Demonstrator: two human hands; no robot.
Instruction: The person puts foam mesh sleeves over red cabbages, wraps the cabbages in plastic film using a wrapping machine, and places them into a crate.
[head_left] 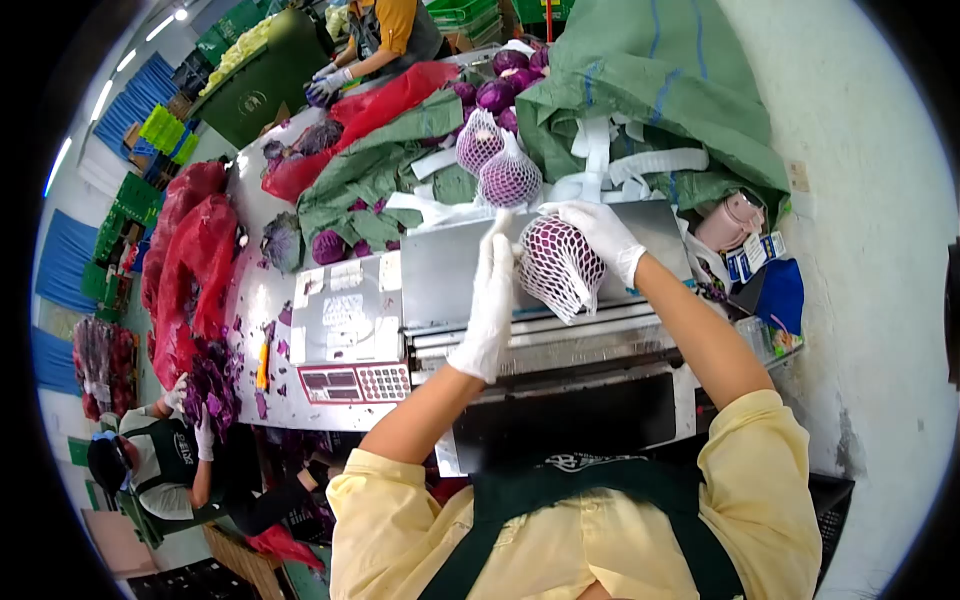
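Observation:
Between my two gloved hands is a red cabbage in a white foam net [561,262], its loose net end pointing toward me. My right hand [600,236] curls over its far right side and grips it. Along the cabbage's left side, my left hand [489,302] is held upright with fingers stretched out; whether it touches the net I cannot tell. Just beyond my hands lie two more netted cabbages, one nearer [510,180] and one farther [479,143]. Under my hands is a metal-topped wrapping machine [440,270] with rollers along its front.
To the left stand a weighing scale [350,325] and a yellow-handled knife [263,365]. Bare red cabbages [495,96] lie beyond on green sacking [650,90]. A pink cup [730,222] is at right, near the wall. Co-workers handle cabbage at the far side [385,40] and lower left [165,450].

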